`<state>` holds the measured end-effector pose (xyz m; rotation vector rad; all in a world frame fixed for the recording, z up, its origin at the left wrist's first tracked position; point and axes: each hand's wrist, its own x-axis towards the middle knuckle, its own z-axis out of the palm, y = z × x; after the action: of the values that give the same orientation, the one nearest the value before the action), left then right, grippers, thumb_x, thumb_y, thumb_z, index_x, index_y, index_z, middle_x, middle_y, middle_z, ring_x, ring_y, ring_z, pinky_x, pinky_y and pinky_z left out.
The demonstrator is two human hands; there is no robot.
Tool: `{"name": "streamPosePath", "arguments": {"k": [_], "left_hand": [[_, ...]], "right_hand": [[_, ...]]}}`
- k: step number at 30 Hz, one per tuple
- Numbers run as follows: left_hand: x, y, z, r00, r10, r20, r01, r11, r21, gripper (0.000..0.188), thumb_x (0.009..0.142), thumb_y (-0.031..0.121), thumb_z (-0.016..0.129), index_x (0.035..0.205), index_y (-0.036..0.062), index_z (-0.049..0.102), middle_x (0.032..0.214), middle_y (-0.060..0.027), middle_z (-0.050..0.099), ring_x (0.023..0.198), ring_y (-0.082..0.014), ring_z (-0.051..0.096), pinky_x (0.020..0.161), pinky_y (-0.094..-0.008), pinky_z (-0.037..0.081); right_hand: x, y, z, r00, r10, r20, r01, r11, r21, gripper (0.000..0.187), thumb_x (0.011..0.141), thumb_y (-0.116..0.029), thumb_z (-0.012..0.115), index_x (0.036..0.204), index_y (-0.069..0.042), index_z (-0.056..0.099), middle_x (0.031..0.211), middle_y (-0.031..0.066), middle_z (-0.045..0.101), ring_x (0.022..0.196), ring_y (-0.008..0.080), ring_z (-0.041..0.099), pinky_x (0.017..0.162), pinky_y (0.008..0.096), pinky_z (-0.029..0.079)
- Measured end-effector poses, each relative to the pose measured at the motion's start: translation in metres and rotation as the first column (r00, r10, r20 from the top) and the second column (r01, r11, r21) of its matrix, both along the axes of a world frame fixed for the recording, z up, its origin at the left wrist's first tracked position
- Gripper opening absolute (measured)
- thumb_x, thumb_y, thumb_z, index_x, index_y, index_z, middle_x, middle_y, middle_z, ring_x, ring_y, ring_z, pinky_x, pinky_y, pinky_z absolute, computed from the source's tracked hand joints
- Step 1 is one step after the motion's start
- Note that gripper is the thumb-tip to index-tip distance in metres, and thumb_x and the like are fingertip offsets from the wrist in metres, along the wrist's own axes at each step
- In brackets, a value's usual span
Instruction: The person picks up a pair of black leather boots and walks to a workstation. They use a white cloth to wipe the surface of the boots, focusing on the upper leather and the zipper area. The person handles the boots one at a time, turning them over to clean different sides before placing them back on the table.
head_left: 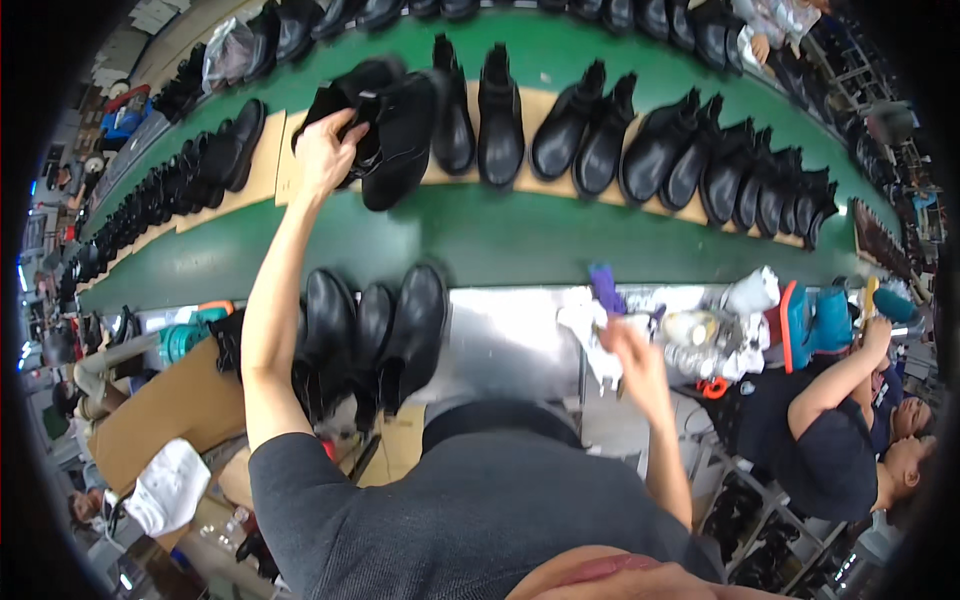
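Note:
My left hand [325, 152] reaches forward over the green bench, its fingers closed at the collar of a black ankle boot [405, 140]. A second dark boot [365, 78] lies tilted against it, partly hidden. My right hand [632, 352] hangs lower right, blurred by motion, beside a white cloth [590, 325] and a purple cloth [605, 287]; nothing in it can be made out. Between my arms, at the bench's near edge, more black boots [415, 318] stand close together.
A long row of black boots [500, 130] stands on brown cardboard along the green bench [520, 232]; another row lines its far side. Clear bottles [690, 328] and a teal-and-orange tool [795, 325] sit to the right. A co-worker [820, 420] holds a brush-like object there.

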<state>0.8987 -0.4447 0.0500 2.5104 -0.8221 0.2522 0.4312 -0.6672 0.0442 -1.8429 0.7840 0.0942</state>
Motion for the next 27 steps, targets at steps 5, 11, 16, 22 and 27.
{"name": "streamPosePath", "arguments": {"k": [5, 11, 16, 22, 27], "left_hand": [[-0.134, -0.024, 0.071, 0.671, -0.707, 0.224, 0.655, 0.707, 0.268, 0.015, 0.066, 0.012, 0.065, 0.079, 0.0076, 0.067, 0.075, -0.0033, 0.061, 0.085, -0.0224, 0.054, 0.089, -0.0392, 0.042], [-0.269, -0.008, 0.003, 0.358, -0.932, -0.051, 0.891, 0.325, 0.316, 0.016, 0.066, 0.015, 0.057, 0.079, 0.0081, 0.063, 0.087, -0.0065, 0.06, 0.103, -0.0239, 0.053, 0.11, -0.0438, 0.032], [-0.328, 0.056, -0.036, 0.888, -0.139, -0.438, 0.0, 0.953, -0.303, 0.032, 0.081, 0.023, 0.07, 0.11, 0.0086, 0.065, 0.119, -0.0135, 0.054, 0.116, -0.0281, 0.048, 0.102, -0.0414, 0.035], [-0.355, 0.062, -0.108, -0.015, -0.172, -0.985, -0.662, 0.74, -0.119, 0.097, 0.086, 0.076, 0.027, 0.142, -0.0029, 0.029, 0.146, -0.015, 0.035, 0.137, -0.0229, 0.027, 0.111, -0.0448, 0.016], [-0.338, 0.074, -0.126, 0.016, -0.209, -0.978, -0.667, 0.726, -0.166, 0.104, 0.082, 0.081, 0.01, 0.128, -0.0037, 0.05, 0.088, -0.0057, 0.062, 0.095, -0.0184, 0.052, 0.096, -0.0402, 0.027]], "right_hand": [[0.089, -0.03, -0.002, 0.906, -0.2, 0.374, 0.023, 0.904, 0.427, 0.071, 0.096, -0.058, 0.03, 0.133, 0.001, 0.045, 0.122, 0.0173, 0.058, 0.113, 0.0253, 0.056, 0.097, 0.0374, 0.042], [0.065, 0.029, -0.154, 0.996, -0.089, 0.011, 0.084, 0.966, 0.244, 0.081, 0.092, -0.058, 0.041, 0.144, 0.002, 0.023, 0.145, 0.0198, 0.033, 0.134, 0.0269, 0.033, 0.109, 0.0327, 0.025], [0.029, 0.074, -0.147, 0.947, -0.322, -0.001, 0.243, 0.715, 0.655, 0.069, 0.096, -0.05, 0.041, 0.147, -0.007, 0.022, 0.148, 0.0081, 0.032, 0.136, 0.0203, 0.029, 0.11, 0.0336, 0.024], [0.022, 0.08, -0.168, 0.897, -0.43, -0.098, 0.378, 0.634, 0.674, 0.073, 0.094, -0.059, 0.038, 0.145, -0.008, 0.028, 0.145, 0.0063, 0.036, 0.131, 0.0184, 0.034, 0.108, 0.0336, 0.026], [0.03, 0.088, -0.118, 0.867, -0.472, -0.157, 0.451, 0.614, 0.648, 0.075, 0.094, -0.059, 0.038, 0.144, -0.003, 0.029, 0.144, 0.0083, 0.037, 0.127, 0.02, 0.041, 0.108, 0.0335, 0.031]]}}
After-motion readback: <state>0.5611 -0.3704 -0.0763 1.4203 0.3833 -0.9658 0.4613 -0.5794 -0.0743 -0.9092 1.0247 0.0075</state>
